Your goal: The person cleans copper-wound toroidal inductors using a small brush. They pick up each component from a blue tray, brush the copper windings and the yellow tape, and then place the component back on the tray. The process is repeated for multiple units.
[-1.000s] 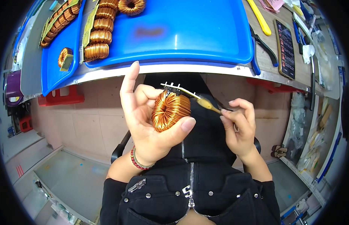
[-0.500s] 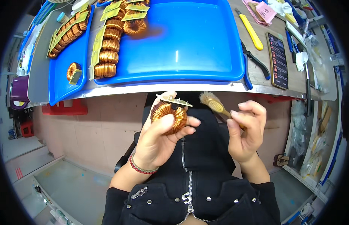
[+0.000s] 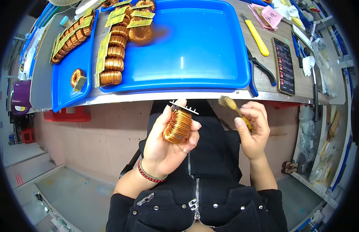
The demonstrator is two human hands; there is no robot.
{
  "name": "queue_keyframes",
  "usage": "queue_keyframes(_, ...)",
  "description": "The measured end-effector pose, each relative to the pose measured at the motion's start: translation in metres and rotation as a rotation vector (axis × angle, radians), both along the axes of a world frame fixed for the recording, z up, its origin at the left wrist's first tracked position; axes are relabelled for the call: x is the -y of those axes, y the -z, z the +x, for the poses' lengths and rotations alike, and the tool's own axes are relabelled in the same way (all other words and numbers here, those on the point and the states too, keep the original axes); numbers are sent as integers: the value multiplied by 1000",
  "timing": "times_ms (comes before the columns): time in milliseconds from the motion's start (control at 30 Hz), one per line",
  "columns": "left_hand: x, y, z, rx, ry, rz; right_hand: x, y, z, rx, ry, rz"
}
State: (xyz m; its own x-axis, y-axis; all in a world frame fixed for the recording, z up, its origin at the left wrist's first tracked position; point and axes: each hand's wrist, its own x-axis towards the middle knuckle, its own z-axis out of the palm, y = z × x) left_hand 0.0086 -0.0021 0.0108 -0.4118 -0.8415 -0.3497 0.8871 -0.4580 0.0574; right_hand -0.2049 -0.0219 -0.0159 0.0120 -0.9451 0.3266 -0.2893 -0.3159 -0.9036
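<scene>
Clamping fingers around a copper coil is the left hand; the right hand's fingers pinch a brush. A blue tray dominates the tabletop ahead, pliers alongside.

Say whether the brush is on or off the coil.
Off: a gap separates the brush, in the right hand, from the coil in the left hand.

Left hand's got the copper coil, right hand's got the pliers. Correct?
Not quite: the head view shows the right hand holding a brush, not the pliers. The left hand does have the copper coil.
</scene>
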Motion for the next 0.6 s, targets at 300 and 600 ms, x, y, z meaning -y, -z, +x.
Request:
queue_keyframes(300, 1, -10, 1, 280, -120, -213, 33, -49, 46, 562, -541, 451)
queue_keyframes(600, 19, -22, 31, 1373, -327, -723, 84, -83, 101, 65, -750, 174)
